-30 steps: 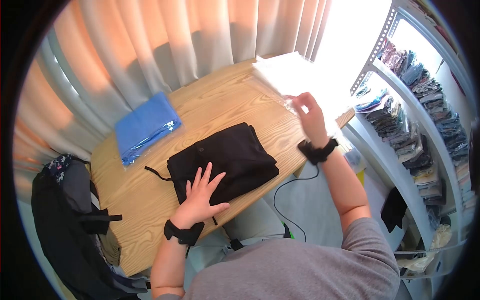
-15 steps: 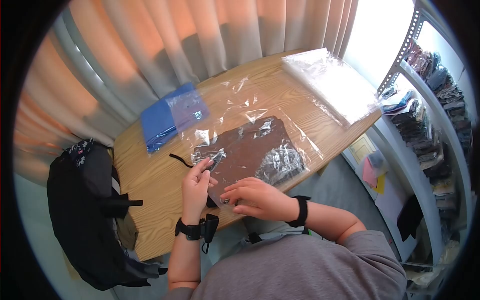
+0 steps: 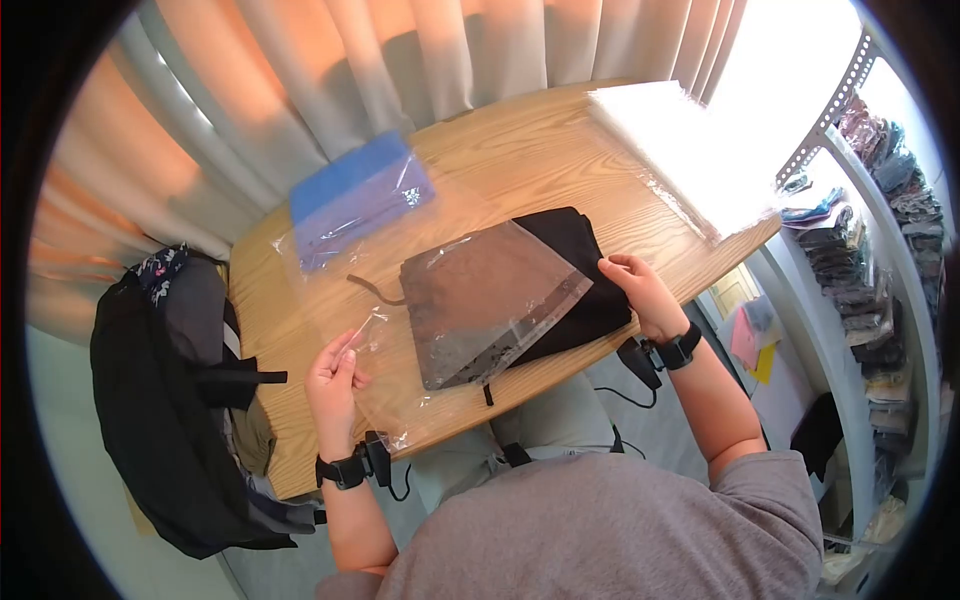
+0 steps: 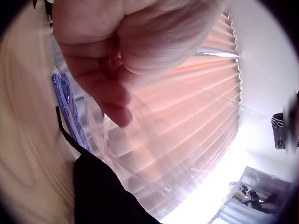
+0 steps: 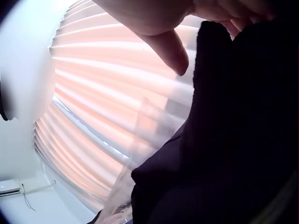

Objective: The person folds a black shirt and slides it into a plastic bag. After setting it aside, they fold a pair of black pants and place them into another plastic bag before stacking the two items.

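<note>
A folded black garment (image 3: 570, 250) lies on the wooden table (image 3: 500, 165) in front of me. Over its left part spreads a clear plastic bag (image 3: 480, 290), through which the cloth shows greyish brown. My left hand (image 3: 333, 388) pinches the bag's left side between thumb and fingers; in the left wrist view the thin film hangs from the fingertips (image 4: 122, 117). At the garment's right edge, my right hand (image 3: 650, 302) grips the cloth, with the thumb (image 5: 175, 56) on the near side in the right wrist view. A black strap (image 3: 375, 290) sticks out at the garment's left.
A blue packet (image 3: 350, 180) in clear wrap lies at the back left, partly under the bag. A stack of clear bags (image 3: 690, 160) is at the back right. Dark clothes (image 3: 160, 420) hang at the left. Shelves of packed garments (image 3: 850, 270) stand at the right.
The right hand went from the bag stack to the near edge of a bag laid over the garment, then to the garment's right edge. The left hand moved off the garment, drawing the bag left.
</note>
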A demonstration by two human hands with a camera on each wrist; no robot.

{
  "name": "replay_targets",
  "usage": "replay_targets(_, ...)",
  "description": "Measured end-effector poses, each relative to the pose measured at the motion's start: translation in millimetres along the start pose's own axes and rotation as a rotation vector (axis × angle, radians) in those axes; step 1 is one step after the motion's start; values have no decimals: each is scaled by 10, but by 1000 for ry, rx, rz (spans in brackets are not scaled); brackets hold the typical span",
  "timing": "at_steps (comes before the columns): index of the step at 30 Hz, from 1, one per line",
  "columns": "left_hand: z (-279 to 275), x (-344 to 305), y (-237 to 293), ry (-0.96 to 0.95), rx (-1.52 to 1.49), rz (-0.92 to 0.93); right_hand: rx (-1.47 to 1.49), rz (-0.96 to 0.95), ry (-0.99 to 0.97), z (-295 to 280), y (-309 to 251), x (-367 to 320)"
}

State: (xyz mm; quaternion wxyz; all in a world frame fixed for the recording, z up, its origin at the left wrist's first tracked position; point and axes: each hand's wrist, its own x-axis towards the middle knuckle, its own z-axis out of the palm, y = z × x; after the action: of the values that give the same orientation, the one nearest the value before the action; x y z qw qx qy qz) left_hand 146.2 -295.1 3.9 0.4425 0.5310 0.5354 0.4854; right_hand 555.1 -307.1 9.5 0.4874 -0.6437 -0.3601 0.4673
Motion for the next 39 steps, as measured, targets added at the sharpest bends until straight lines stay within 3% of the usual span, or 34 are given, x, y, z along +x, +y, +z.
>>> replay_targets(4,-116,-61,-46,37,9,-36,14,66,-147,15,-139,158)
replay_targets(6,-164,-80,-86,62,30,-61,-45,265,-299,31,-323,182)
replay_targets(8,-195,-102,-128,56,-22,-72,2,279,-316,51,-262,307)
replay_targets(10,-219,-115,-136,58,-10,-74,17,309,-453,101,-270,351)
replay_targets(13,-282,-112,-156,70,0,-62,131,379,-408,143,-275,392)
replay_targets(17,-558,-9,-252,71,29,-25,235,324,-453,-83,-144,423)
replay_targets(22,-981,179,-244,42,113,-24,66,374,-349,-693,-78,576)
replay_targets(25,-1201,319,-262,-12,115,-117,47,320,-353,-990,-89,640)
replay_targets(28,-1405,403,-255,-105,92,-52,-12,245,-239,-1137,-12,655)
replay_targets(29,-1434,391,-214,-27,240,59,-40,194,-146,-1178,37,649)
replay_targets(30,-1475,341,-75,-10,311,52,-40,191,-141,-1219,41,588)
replay_targets(32,-1399,156,238,62,413,86,-129,242,-55,-1277,19,373)
replay_targets(34,-1069,-99,635,-2,395,97,-91,275,-71,-1286,32,230)
replay_targets(39,123,-389,1378,-423,713,306,56,317,-176,-1149,74,176)
